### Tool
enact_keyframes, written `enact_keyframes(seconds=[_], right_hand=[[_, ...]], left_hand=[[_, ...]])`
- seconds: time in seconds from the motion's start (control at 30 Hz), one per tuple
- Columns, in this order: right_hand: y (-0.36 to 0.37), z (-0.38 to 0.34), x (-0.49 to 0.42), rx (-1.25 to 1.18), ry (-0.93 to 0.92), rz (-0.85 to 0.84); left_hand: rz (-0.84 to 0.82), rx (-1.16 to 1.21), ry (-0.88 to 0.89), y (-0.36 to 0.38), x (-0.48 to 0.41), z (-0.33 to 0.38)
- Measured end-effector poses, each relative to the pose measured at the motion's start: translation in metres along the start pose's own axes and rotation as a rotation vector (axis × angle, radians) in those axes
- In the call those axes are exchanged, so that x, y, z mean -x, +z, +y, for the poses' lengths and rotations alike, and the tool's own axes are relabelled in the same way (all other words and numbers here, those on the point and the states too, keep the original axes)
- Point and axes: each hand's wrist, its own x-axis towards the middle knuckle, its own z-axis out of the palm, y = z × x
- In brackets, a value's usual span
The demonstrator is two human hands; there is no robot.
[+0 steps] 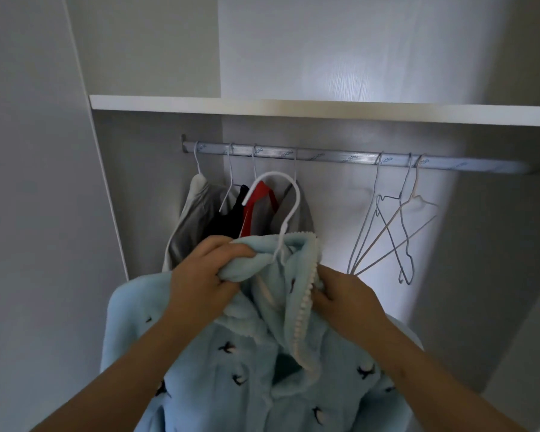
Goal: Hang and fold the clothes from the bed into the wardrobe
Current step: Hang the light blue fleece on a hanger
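A fluffy light-blue pyjama top with small dark bird prints hangs on a white hanger, whose hook sticks up out of the collar. My left hand grips the left side of the collar. My right hand pinches the collar's white-trimmed edge on the right. Both hold the garment in front of the open wardrobe, below the metal rail.
Several garments in grey, black and red hang at the rail's left end. Three bare wire hangers hang toward the right. A white shelf runs above the rail. The wardrobe's left side panel stands close.
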Motion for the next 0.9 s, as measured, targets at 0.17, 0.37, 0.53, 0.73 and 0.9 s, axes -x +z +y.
enact_keyframes(seconds=[0.17, 0.37, 0.53, 0.73, 0.9], right_hand=[[-0.003, 0.015, 0.001, -0.015, 0.083, 0.005], [-0.001, 0.033, 0.011, 0.001, 0.209, 0.046], [-0.002, 0.040, 0.020, -0.053, 0.298, 0.068], [-0.018, 0.050, 0.032, -0.261, 0.285, 0.150], [-0.028, 0.058, 0.042, -0.217, 0.198, 0.143]], left_hand=[[-0.105, -0.013, -0.060, -0.005, -0.006, -0.005], [0.029, 0.112, -0.343, -0.004, -0.001, 0.012], [-0.484, 0.730, -0.194, 0.008, 0.009, 0.042], [-0.490, -0.093, -0.288, 0.031, -0.004, 0.009], [-0.358, -0.078, -0.204, 0.062, -0.006, 0.023]])
